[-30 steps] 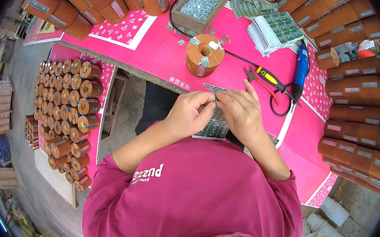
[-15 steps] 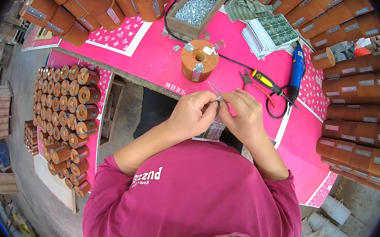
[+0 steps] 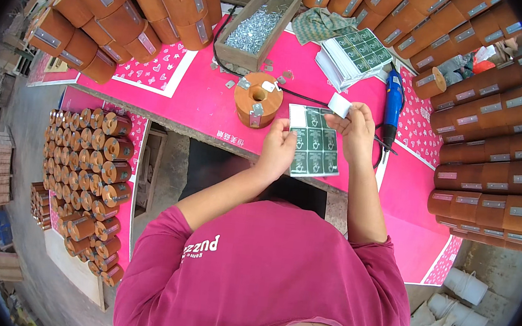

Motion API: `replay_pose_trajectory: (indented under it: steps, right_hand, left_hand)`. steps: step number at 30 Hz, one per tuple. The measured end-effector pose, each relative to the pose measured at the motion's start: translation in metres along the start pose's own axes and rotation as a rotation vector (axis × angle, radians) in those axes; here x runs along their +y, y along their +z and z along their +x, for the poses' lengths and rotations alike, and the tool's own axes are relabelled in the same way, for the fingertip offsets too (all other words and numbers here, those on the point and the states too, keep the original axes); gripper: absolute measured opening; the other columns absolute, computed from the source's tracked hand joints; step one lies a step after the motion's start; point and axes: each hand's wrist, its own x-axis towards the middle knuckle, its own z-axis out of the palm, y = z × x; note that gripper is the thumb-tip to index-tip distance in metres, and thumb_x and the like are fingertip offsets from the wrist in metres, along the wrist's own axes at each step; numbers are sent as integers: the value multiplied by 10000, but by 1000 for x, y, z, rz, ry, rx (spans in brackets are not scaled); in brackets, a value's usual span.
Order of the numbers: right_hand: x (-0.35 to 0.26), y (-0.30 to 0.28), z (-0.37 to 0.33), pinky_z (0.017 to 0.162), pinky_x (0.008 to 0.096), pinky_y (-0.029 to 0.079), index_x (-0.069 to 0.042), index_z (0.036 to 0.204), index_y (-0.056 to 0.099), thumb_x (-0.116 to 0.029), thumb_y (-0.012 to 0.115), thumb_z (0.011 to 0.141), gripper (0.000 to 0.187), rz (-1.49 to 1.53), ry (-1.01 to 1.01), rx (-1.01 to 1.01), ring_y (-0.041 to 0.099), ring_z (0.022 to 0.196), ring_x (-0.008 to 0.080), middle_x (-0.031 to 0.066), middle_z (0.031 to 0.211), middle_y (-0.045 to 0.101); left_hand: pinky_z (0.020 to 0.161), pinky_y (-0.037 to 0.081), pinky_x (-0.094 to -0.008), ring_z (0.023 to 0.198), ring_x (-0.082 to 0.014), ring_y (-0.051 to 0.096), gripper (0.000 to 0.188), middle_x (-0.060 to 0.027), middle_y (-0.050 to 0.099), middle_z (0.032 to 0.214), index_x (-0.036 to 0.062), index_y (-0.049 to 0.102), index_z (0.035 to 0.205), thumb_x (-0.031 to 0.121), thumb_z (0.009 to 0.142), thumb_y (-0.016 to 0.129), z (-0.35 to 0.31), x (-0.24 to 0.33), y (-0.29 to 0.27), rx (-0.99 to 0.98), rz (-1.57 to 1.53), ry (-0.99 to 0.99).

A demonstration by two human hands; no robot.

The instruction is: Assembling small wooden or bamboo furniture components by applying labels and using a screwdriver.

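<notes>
Since a moment ago my hands have parted: my left hand now pinches the near-left edge of the label sheet, and my right hand has lifted away gripping a small white label at its fingertips. I judge both light, floppy and tacky – best held by edges. Beyond the sheet sit the orange coil and, further, the screw box; the blue driver lies just right – nothing blocks me.

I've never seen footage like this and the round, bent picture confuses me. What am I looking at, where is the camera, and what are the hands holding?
The camera sits on a person's head and looks down; its wide lens bends straight edges. The left hand holds a sheet of dark green labels. The right hand pinches a small white piece, seemingly peeled from it. On the pink table lie an orange coil, a wooden tray of metal clips, a label stack and a blue tool.
</notes>
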Motion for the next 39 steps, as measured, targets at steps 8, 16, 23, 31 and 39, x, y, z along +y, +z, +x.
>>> replay_pose_trajectory:
  steps: [8,16,23,31,39]
  right_hand:
    - [48,-1,-32,764,324,518,32,1032,495,12,471,918,118,-701,-665,-102,648,919,281,190,1075,603]
    - [49,4,-47,858,362,491,19,1116,495,19,576,851,277,-844,-871,-360,583,1047,296,191,1172,551]
    - [37,-6,-48,822,258,460,1,1045,538,-59,558,918,142,-268,-122,-374,564,942,134,85,1013,611]
    - [10,14,-51,778,243,437,-12,929,546,-77,536,936,67,-217,-341,-422,536,861,91,55,945,600]
    - [7,18,-62,792,288,456,-15,902,568,-42,657,828,119,-404,-305,-530,550,912,130,95,1031,580]
  left_hand:
    - [848,467,-338,1073,-231,505,374,-190,479,1165,2,373,1202,79,884,555,-20,24,4,30,524,466]
    - [710,448,-222,779,-60,540,140,-5,575,839,-3,545,973,122,941,492,-15,16,-13,-192,35,-9]
    - [606,450,-265,665,-75,543,87,-2,560,707,-1,568,882,83,877,550,-33,54,-25,-350,482,51]
    - [563,450,-298,619,-151,583,139,-77,576,669,-8,572,777,104,836,632,-43,78,-39,-355,531,236]
    - [554,453,-287,592,-138,575,144,-68,574,684,-12,580,794,110,841,639,-43,81,-45,-374,591,304]
